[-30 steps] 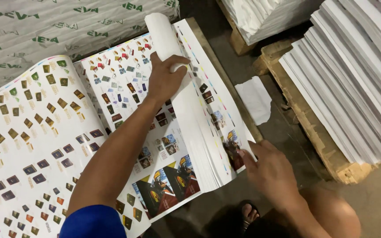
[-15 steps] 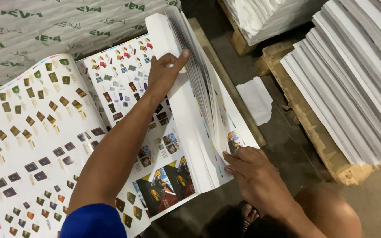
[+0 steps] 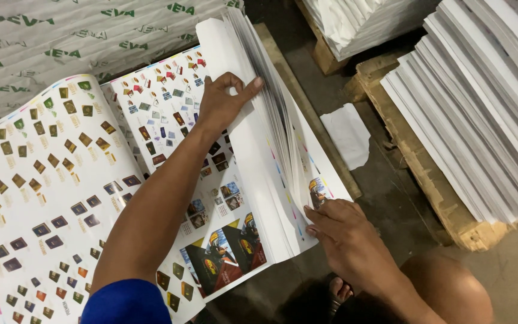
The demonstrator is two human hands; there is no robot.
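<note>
your left hand (image 3: 226, 102) presses flat and open on the fanned printed sheets (image 3: 271, 120); your right hand (image 3: 346, 237) pinches their lower corner.

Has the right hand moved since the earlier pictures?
Yes. The right hand has slid left along the sheet edges, away from the wooden pallet.

A storage corner of a print workshop with a concrete floor and paper stacks on pallets.

The floor (image 3: 391, 198) is dark grey concrete, worn and a little dusty. A loose white scrap of paper (image 3: 348, 133) lies flat on it. At the right, a wooden pallet (image 3: 427, 180) carries a tall stack of white sheets (image 3: 487, 102). A second white stack (image 3: 361, 24) stands at the top, on another pallet. At the top left are grey wrapped bundles (image 3: 61, 42) with green print. The light is soft and even.
</note>
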